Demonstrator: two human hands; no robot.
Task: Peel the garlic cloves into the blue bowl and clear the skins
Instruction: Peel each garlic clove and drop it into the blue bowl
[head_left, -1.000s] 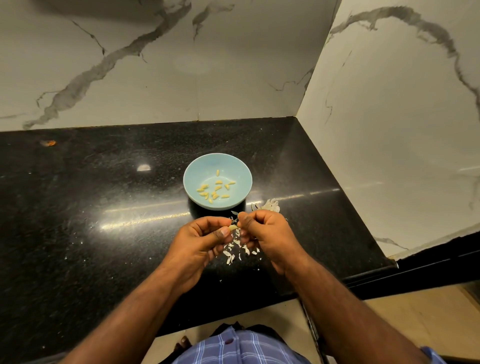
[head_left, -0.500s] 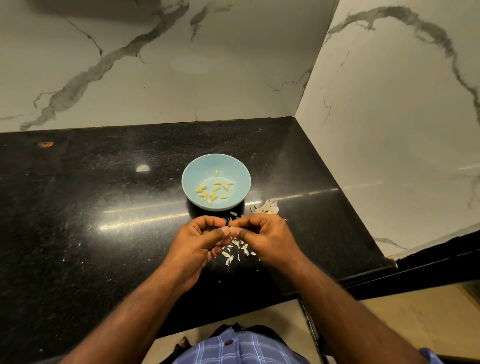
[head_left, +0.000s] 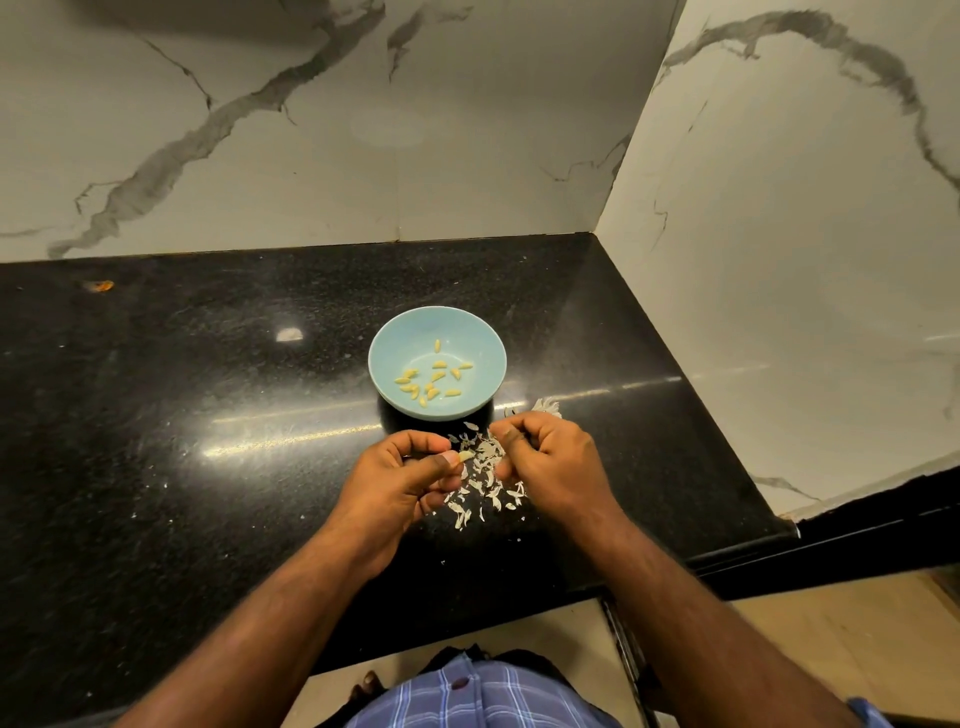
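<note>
The blue bowl (head_left: 385, 349) stands on the black counter and holds several peeled yellow garlic cloves (head_left: 431, 380). Just in front of it, my left hand (head_left: 400, 483) pinches a pale garlic clove (head_left: 466, 456) between thumb and forefinger. My right hand (head_left: 548, 462) is a short gap to the right of the clove. Its fingers are curled, thumb against forefinger, and I see nothing in them. Loose white garlic skins (head_left: 483, 488) lie scattered on the counter between and below the two hands.
A papery white clump of garlic remains (head_left: 546, 404) lies just behind my right hand. The counter (head_left: 182, 415) meets marble walls at the back and on the right, and its front edge runs below my forearms. A small orange scrap (head_left: 98, 285) sits far left.
My hands were joined on the clove; now the right hand has pulled away to the right, leaving the clove in my left fingers. More of the skins on the counter shows between the hands.
</note>
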